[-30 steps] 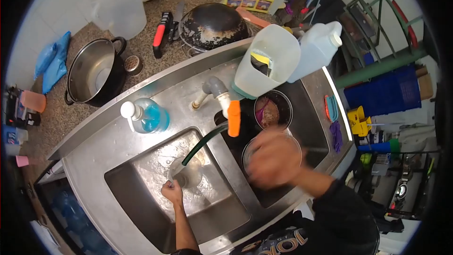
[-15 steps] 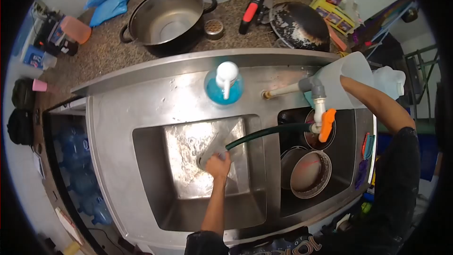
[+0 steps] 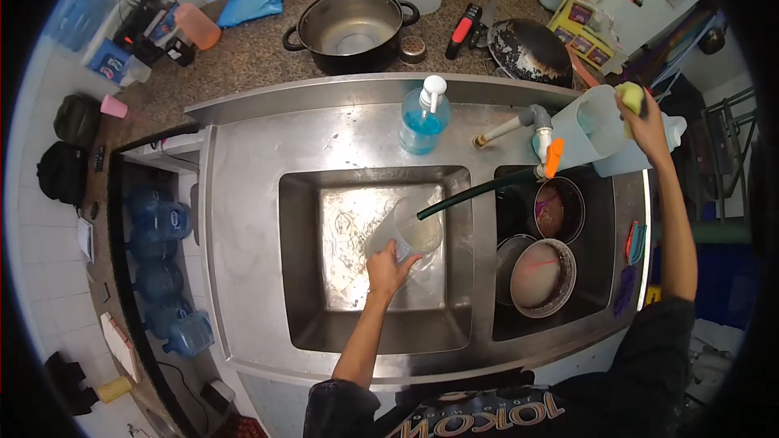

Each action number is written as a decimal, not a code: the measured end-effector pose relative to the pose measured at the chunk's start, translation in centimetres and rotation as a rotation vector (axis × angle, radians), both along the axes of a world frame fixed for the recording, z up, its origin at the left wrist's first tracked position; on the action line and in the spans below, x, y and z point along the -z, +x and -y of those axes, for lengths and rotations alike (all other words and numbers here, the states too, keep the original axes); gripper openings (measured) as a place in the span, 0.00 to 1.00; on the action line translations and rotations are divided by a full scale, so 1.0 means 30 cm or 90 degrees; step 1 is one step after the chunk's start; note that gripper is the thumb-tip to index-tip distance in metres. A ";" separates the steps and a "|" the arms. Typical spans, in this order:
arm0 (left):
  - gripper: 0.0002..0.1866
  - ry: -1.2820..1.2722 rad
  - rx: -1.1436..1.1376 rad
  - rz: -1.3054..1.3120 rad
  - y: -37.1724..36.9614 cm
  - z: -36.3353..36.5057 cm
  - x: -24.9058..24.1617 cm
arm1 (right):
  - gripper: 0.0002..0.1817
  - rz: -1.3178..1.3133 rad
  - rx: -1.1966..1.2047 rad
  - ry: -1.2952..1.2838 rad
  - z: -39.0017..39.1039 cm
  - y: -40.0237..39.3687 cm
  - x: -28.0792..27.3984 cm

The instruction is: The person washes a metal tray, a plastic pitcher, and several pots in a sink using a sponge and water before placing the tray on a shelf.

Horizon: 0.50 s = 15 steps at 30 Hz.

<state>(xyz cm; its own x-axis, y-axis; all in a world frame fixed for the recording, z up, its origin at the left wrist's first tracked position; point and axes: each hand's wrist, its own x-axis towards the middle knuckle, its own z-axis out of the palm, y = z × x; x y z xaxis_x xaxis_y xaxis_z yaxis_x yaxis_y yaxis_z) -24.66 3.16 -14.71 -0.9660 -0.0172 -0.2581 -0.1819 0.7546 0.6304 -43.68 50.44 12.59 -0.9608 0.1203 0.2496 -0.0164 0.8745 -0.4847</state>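
Note:
In the left sink basin (image 3: 302, 308), my left hand (image 3: 388, 269) is wrapped around a clear plastic container (image 3: 393, 227). The container lies tilted, its wide mouth facing the end of the green hose (image 3: 479, 188). My right hand (image 3: 647, 130) grips a yellow-green sponge (image 3: 631, 99) with a dark side. It is raised at the rim of a translucent plastic tub (image 3: 574, 126) that stands at the back right of the sink.
A soap pump bottle (image 3: 422, 126) with blue liquid stands behind the basin. The orange-handled tap (image 3: 554, 158) rises between the basins. Dirty pans (image 3: 542, 276) sit in the right basin. On the counter behind are a large pot (image 3: 349, 36) and a blackened wok (image 3: 531, 53).
My right hand has come up out of the translucent tub with the sponge. My left hand has turned the clear container, so its mouth shows beside the hose end. The view has shifted.

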 end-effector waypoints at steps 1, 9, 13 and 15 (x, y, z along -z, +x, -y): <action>0.30 -0.017 0.016 -0.013 0.008 0.002 -0.016 | 0.24 0.026 0.021 -0.141 0.083 0.067 -0.054; 0.08 -0.333 0.255 -0.047 0.075 0.012 -0.228 | 0.29 0.304 -0.102 -0.593 0.791 0.599 0.439; 0.00 -0.478 0.404 -0.125 0.133 -0.001 -0.334 | 0.27 0.487 0.015 -1.030 1.027 0.618 0.852; 0.01 -0.485 0.436 -0.148 0.133 0.020 -0.434 | 0.27 0.541 -0.022 -1.163 1.130 0.631 0.853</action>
<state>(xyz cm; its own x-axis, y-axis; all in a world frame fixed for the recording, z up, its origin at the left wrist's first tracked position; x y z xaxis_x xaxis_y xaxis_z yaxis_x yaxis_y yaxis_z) -20.69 2.57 -1.70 -0.8549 0.4720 -0.2151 0.4986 0.8622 -0.0894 -24.76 16.55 -12.99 -0.7530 -0.3592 -0.5513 0.6473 -0.5552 -0.5224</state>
